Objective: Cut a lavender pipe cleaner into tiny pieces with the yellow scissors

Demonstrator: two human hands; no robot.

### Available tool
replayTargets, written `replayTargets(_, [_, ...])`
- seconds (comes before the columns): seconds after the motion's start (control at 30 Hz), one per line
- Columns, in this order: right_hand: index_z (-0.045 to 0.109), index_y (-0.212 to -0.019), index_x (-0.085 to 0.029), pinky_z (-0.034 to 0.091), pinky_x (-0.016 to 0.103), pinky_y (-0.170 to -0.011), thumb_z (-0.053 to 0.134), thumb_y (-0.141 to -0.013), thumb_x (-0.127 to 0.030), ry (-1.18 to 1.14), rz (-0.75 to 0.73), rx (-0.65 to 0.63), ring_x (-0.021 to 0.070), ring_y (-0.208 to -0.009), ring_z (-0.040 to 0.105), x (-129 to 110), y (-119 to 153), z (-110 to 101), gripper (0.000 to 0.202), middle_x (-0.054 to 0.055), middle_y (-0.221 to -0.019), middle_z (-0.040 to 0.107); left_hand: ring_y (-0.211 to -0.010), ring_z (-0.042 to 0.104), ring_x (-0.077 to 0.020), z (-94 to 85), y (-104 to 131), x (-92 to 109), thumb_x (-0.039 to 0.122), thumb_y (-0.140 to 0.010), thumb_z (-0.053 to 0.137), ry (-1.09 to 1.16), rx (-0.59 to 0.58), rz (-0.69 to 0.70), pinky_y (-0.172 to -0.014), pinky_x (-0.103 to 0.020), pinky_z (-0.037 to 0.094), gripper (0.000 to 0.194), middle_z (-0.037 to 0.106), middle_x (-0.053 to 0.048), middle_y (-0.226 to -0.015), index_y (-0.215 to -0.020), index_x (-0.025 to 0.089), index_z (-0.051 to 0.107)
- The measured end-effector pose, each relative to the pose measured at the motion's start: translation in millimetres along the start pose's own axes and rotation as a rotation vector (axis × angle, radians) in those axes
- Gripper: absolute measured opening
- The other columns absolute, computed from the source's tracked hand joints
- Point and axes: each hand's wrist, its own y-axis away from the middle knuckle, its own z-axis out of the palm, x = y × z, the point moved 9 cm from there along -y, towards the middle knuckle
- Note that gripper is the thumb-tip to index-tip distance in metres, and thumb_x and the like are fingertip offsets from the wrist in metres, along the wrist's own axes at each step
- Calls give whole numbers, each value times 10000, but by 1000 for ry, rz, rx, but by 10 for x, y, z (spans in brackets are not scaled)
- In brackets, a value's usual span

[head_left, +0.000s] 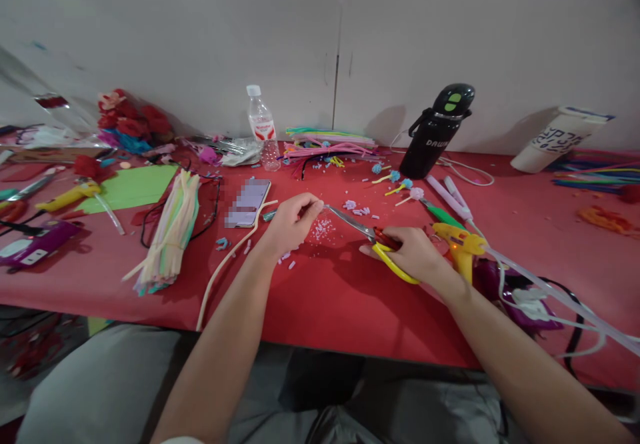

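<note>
Near the middle of the red table, my left hand [296, 221] is closed in a pinch on something too small to make out. My right hand [415, 252] grips the scissors [395, 265], which have yellow and red handles. Their blades point left, with the tips close to my left fingertips. Below the tips lies a scatter of tiny pale bits [323, 231]. Short lilac pieces [350, 205] lie just beyond the blades. A cream pipe cleaner [220, 267] curves along the left side of my left forearm.
A phone [250, 204] and a pipe-cleaner bundle [170, 231] lie left. Behind stand a plastic bottle [263, 131] and a black flask [435, 137]. Right of my right hand are a yellow glue gun [463, 247] and cables. Small pompom-tipped stems [400, 185] lie before the flask.
</note>
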Motion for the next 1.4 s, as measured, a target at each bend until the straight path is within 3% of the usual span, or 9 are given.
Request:
replayTargets(1.13, [335,-556,-183,197,222,-445,635,-695,-601,-42,8,19,85,-539,222,28,2,-3,533,-50,-551,263,-705,540,-117,-23,-1,27,365,-911,457,-32,11,28,-665,-227,399,278,629,-23,-773,-815,148,600])
replayTargets(1.4, [361,-548,-180,215,227,-443,605,-694,-661,-36,-8,4,87,-533,229,33,8,14,559,-50,-536,276,-695,524,-119,-35,8,40,368,-918,438,-47,16,30,-646,-226,387,292,603,-16,-741,-802,146,588])
